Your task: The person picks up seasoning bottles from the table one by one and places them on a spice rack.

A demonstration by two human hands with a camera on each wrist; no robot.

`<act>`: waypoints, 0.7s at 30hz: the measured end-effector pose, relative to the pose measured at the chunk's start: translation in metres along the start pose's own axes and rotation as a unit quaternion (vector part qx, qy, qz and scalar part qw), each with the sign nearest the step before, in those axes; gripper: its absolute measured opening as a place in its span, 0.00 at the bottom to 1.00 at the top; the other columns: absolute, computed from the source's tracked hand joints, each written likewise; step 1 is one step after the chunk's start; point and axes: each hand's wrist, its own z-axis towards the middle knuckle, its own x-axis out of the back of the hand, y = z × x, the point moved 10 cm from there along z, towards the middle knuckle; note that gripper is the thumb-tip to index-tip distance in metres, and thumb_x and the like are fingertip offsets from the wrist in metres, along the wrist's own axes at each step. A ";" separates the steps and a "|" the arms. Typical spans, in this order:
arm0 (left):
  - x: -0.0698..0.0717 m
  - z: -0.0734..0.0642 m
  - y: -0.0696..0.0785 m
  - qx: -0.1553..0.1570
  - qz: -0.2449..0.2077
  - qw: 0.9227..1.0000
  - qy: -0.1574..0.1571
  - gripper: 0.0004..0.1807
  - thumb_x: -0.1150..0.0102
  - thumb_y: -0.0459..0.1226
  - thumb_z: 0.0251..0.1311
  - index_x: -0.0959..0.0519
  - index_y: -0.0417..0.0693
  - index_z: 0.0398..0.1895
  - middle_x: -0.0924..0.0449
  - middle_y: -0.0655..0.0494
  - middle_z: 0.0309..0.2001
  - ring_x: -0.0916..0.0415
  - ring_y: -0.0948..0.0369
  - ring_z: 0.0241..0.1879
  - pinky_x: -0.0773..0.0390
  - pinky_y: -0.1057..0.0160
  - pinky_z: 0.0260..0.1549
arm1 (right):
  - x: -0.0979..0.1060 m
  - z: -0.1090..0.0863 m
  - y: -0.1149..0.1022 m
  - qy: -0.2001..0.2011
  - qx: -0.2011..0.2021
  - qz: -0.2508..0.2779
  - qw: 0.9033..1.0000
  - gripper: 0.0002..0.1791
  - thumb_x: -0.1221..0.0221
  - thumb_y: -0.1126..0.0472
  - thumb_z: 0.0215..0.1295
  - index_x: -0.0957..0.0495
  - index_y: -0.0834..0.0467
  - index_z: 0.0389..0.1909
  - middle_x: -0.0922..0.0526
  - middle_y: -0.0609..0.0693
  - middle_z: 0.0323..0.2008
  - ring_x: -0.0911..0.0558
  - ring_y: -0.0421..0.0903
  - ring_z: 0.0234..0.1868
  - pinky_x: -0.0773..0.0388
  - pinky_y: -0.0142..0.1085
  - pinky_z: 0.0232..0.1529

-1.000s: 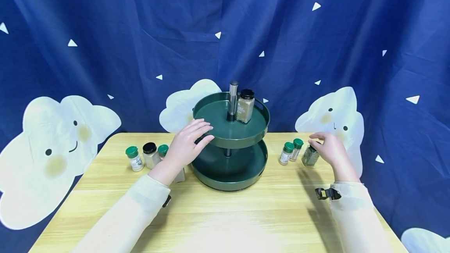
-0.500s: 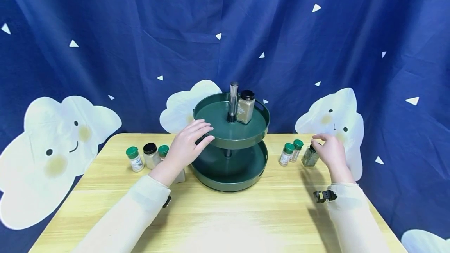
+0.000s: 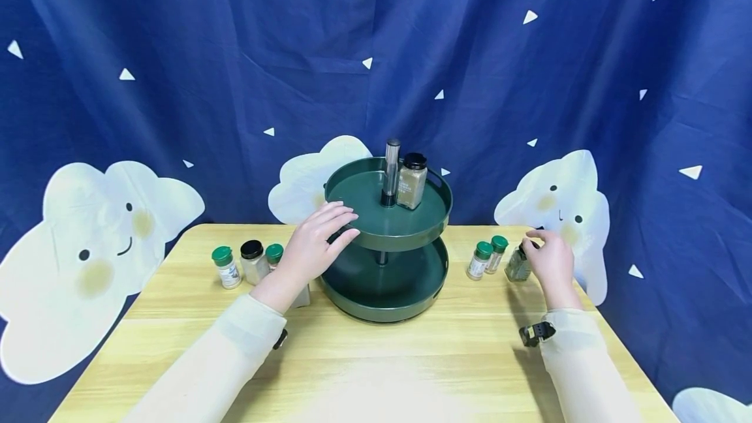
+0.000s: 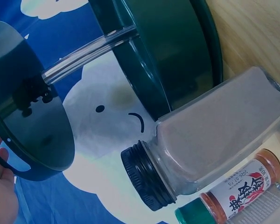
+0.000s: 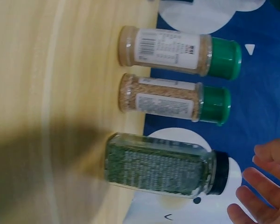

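My left hand [image 3: 317, 240] holds the left rim of the dark green two-tier turntable [image 3: 388, 240], fingers over the upper tray's edge beside its handle slot. Over at the right, my right hand [image 3: 551, 263] is at the black lid of a square spice jar [image 5: 156, 165] filled with green dried herbs. In the right wrist view, its bent fingers [image 5: 259, 186] are spread beyond that lid, with a gap between. A square jar of tan powder [image 3: 411, 181] stands on the upper tray, against the clear centre post [image 3: 391, 168].
Two green-capped shakers [image 5: 165, 51] stand beside the herb jar. Left of the turntable are a green-capped shaker [image 3: 226, 269], a black-lidded jar [image 3: 254, 265], a large powder jar [image 4: 224, 133] and a red-labelled shaker [image 4: 238, 189]. A blue curtain [image 3: 235, 51] hangs behind the wooden table [image 3: 376, 358].
My right hand has shifted slightly right at the herb jar's lid, its fingers drawing closer together in the head view. My left hand keeps its place at the upper tray; the jars stay put.
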 end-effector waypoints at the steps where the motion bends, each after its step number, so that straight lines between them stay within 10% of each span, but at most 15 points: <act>1: 0.000 0.000 0.000 0.000 0.000 1.000 0.000 0.20 0.38 0.47 0.68 0.17 0.49 0.57 0.20 0.53 0.60 0.32 0.54 0.68 0.35 0.52 0.70 | 0.000 0.000 0.002 0.004 -0.002 0.002 1.000 0.17 0.42 0.60 0.69 0.18 0.66 0.52 0.21 0.69 0.55 0.21 0.66 0.39 0.27 0.60 0.51; 6: -0.001 0.000 -0.001 0.001 -0.002 1.000 0.002 0.20 0.38 0.47 0.68 0.17 0.49 0.58 0.20 0.53 0.60 0.32 0.54 0.68 0.35 0.52 0.70 | -0.001 0.000 0.005 0.026 0.002 0.008 1.000 0.16 0.40 0.62 0.66 0.17 0.67 0.49 0.19 0.70 0.52 0.22 0.70 0.53 0.28 0.62 0.53; 21: -0.002 0.000 -0.001 0.004 -0.002 1.000 -0.001 0.20 0.38 0.48 0.68 0.17 0.49 0.57 0.20 0.54 0.60 0.32 0.54 0.68 0.35 0.52 0.70 | -0.013 -0.006 0.012 0.052 0.030 0.011 0.998 0.13 0.36 0.66 0.64 0.17 0.68 0.47 0.18 0.69 0.47 0.22 0.70 0.50 0.27 0.63 0.54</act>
